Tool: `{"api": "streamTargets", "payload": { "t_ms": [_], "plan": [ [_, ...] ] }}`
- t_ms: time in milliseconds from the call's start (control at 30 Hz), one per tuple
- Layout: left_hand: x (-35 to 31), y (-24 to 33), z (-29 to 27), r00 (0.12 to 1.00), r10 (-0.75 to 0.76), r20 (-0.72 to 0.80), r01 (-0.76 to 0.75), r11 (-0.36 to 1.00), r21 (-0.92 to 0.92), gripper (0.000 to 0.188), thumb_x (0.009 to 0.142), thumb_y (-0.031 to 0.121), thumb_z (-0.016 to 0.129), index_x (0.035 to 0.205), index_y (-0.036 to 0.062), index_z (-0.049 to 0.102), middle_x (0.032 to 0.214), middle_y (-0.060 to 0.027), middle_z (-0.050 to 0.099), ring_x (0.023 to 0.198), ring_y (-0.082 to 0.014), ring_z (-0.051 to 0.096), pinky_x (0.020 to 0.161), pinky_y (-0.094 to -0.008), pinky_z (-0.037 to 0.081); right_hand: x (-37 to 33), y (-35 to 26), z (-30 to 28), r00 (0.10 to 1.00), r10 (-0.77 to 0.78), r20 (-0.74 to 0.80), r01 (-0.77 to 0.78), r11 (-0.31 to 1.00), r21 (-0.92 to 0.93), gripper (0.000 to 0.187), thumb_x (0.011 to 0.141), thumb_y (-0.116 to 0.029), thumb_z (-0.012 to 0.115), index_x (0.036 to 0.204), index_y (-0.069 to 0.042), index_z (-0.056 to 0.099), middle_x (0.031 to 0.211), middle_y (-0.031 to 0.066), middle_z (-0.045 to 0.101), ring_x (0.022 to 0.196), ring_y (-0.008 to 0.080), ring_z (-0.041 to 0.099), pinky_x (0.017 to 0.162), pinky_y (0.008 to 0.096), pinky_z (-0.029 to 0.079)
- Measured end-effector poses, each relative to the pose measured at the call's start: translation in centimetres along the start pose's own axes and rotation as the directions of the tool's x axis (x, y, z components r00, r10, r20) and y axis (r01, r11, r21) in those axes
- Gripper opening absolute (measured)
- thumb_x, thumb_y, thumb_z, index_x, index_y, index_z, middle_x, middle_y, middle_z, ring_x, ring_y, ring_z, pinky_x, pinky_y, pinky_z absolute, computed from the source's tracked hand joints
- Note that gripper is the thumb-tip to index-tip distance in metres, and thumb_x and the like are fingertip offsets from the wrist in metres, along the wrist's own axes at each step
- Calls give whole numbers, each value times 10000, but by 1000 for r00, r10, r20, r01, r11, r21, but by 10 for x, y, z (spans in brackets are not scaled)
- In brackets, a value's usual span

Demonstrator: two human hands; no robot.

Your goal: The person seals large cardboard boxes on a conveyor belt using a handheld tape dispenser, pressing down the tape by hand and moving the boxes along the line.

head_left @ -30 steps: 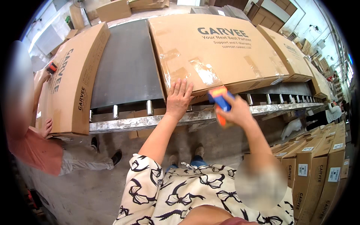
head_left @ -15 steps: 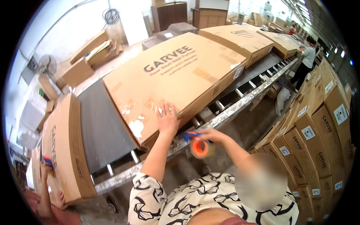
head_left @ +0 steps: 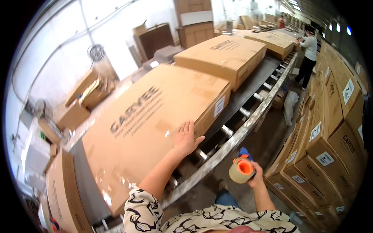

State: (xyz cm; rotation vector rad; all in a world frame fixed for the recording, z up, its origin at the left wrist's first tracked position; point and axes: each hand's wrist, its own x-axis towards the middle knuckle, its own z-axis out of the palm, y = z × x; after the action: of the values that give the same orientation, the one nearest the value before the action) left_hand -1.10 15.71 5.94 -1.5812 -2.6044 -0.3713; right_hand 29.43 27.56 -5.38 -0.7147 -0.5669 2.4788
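Note:
My left hand (head_left: 186,139) lies flat on the top of a large cardboard box (head_left: 151,116), near its edge on my side, with the fingers stretched out and the thumb apart. Strips of tape shine on the box's near left corner. Off to the right, over the floor beside the conveyor, my right hand (head_left: 255,176) is closed on a tape dispenser (head_left: 244,167). The dispenser has blue and orange parts and carries a roll of clear tan tape on an orange hub. My fingers are partly hidden behind it.
The box rests on a conveyor with metal rollers (head_left: 227,131) and a worn side rail (head_left: 248,126). More boxes lie on it, one at left (head_left: 64,194) and one beyond (head_left: 225,54). Stacked cartons (head_left: 322,155) rise on my right. A co-worker (head_left: 309,50) stands farther along.
My left hand has moved along the box from its near left corner toward its right end. My right hand has carried the tape dispenser right, away from the rail. The view has shifted.

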Motion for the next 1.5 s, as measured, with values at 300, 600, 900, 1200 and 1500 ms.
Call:
{"api": "streamTargets", "payload": {
  "t_ms": [300, 600, 900, 1200, 1500],
  "plan": [
    [308, 13, 111, 962, 229, -152, -214, 971, 104, 730, 790, 433, 604, 1362, 15, 424, 1442, -195, 372, 1369, -319, 296, 1131, -461, 205, 61, -97, -56, 981, 76, -176, -66, 996, 59, 478, 831, -311, 571, 1179, 17, 563, 1073, 143, 634, 956, 245, 624, 871, 373, 505],
    [364, 75, 69, 912, 3, 410, -81, 981, 174, 412, 676, 365, 656, 975, 90, 720, 1120, -156, 646, 1167, -283, 530, 1048, -379, 335, 52, -111, -81, 937, -57, -345, 119, 980, 162, 387, 821, -293, 588, 1063, 9, 605, 863, 93, 658, 717, 177, 628, 697, 317, 539],
    [288, 87, 70, 947, 159, 280, -171, 985, 18, 399, 700, 301, 623, 954, 3, 701, 1088, -203, 646, 1109, -280, 574, 994, -377, 391, -61, -46, -80, 936, -104, -336, 141, 986, 90, 456, 839, -275, 551, 1182, 25, 544, 1067, 147, 638, 929, 255, 637, 852, 389, 521],
    [13, 123, 12, 747, 594, 299, -623, 783, 2, 337, 706, 292, 617, 855, -4, 679, 987, -148, 650, 1052, -276, 553, 983, -379, 376, -131, -14, -20, 918, -268, -293, 304, 949, 85, 544, 822, -357, 511, 1228, 4, 531, 1210, 162, 592, 1097, 298, 583, 977, 428, 448],
    [-36, 113, 27, 695, 710, -114, -664, 695, 274, 289, 702, 279, 629, 845, 36, 694, 967, -113, 664, 1021, -256, 571, 954, -391, 372, -180, 10, -3, 910, -306, -281, 330, 943, 41, 520, 825, -326, 535, 1219, 13, 529, 1212, 157, 589, 1114, 294, 569, 994, 421, 433]
  ]
}}
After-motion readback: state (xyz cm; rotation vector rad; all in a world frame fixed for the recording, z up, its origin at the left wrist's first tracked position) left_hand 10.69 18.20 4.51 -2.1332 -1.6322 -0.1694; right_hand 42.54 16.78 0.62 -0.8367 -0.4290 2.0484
